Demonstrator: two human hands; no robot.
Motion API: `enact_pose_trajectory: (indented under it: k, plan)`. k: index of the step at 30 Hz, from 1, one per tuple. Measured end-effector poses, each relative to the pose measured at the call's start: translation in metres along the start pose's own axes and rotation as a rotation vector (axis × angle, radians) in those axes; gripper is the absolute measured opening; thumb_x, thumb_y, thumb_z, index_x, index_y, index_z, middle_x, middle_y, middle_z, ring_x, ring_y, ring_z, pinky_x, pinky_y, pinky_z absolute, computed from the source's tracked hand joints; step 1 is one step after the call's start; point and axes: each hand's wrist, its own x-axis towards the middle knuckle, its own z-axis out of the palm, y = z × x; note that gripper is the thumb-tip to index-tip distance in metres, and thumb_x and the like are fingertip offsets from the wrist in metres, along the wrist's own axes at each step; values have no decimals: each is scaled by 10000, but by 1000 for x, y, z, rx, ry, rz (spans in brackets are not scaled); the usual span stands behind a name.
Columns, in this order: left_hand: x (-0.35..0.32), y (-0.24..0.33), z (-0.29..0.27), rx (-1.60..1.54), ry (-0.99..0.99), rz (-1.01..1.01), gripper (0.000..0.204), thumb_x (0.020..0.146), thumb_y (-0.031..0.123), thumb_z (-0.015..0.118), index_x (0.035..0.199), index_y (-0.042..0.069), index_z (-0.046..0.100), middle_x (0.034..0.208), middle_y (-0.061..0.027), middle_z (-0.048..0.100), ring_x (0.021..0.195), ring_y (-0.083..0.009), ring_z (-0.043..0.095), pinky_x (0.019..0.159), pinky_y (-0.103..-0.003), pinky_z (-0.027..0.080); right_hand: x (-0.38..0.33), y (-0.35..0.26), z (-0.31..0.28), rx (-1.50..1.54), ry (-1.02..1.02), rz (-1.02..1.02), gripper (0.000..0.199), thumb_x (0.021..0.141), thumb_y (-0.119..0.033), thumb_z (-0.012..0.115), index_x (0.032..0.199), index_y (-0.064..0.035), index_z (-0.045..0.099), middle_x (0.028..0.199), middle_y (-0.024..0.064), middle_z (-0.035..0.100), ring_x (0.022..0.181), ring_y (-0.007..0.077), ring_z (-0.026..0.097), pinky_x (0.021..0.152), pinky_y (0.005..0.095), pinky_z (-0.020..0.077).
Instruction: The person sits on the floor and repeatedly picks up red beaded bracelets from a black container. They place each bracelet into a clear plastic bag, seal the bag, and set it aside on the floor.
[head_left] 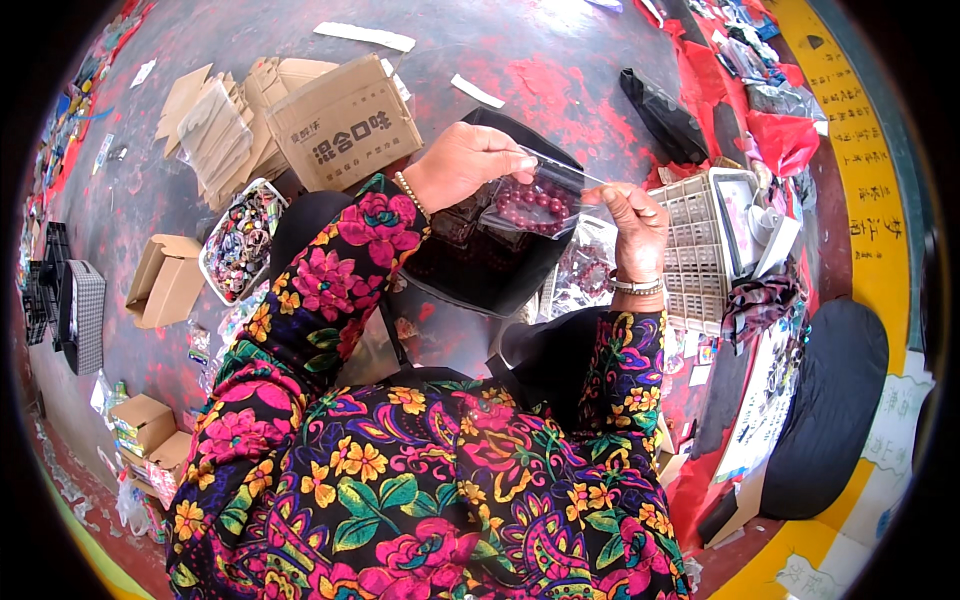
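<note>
Between my hands a small clear plastic bag (570, 190) is stretched, with a string of dark red round beads (535, 208) inside it. My left hand (470, 165) pinches the bag's upper left edge between thumb and fingers. At the bag's right edge, my right hand (637, 228) is closed with thumb and forefinger on the plastic. Directly below is a black container (480, 290); shiny clear packets (455, 228) lie in it, partly hidden by my left hand and the bag.
Flattened cardboard and a cardboard box (345, 125) lie beyond my left hand. A white basket of small trinkets (212, 270) stands left, beside an open carton (165, 282). To the right are a cream plastic crate (690, 250) and a black padded seat (830, 410).
</note>
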Motion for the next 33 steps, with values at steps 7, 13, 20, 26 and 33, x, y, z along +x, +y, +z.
enact_pose_trajectory:
  k: [7, 13, 20, 26, 33]
  plan:
    - [1, 4, -1, 99, 41, 67, 201, 910, 144, 518, 905, -23, 629, 827, -45, 651, 814, -102, 586, 782, -230, 447, 0, 0, 2, 53, 23, 3, 135, 849, -104, 599, 823, 18, 650, 779, 86, 654, 747, 146, 602, 741, 272, 459]
    - [-2, 8, 7, -170, -13, -42, 160, 882, 134, 564, 921, -7, 628, 843, -29, 632, 817, -92, 564, 775, -221, 434, 1, 7, 2, 152, 39, 53, 156, 853, -128, 597, 819, 17, 641, 751, 82, 648, 715, 150, 603, 733, 280, 464]
    - [-1, -3, 9, -306, 23, -110, 123, 847, 97, 606, 916, -2, 634, 849, -33, 630, 824, -86, 564, 769, -216, 439, 2, 4, 9, 221, 20, 116, 119, 830, -103, 621, 843, 16, 623, 787, 80, 646, 709, 153, 616, 727, 279, 476]
    - [-2, -3, 12, -262, 52, -108, 116, 839, 81, 613, 910, -7, 638, 840, -31, 638, 795, -80, 573, 738, -205, 454, 2, 6, 24, 295, -22, 203, 121, 771, -43, 671, 868, 7, 619, 793, 75, 653, 724, 137, 619, 709, 248, 476]
    - [-1, -5, 9, -132, 3, -41, 122, 851, 78, 596, 915, -17, 638, 846, -42, 646, 793, -80, 579, 739, -211, 460, 1, 9, 21, 235, 65, 195, 47, 755, -36, 681, 778, 1, 663, 712, 81, 660, 663, 125, 604, 680, 241, 465]
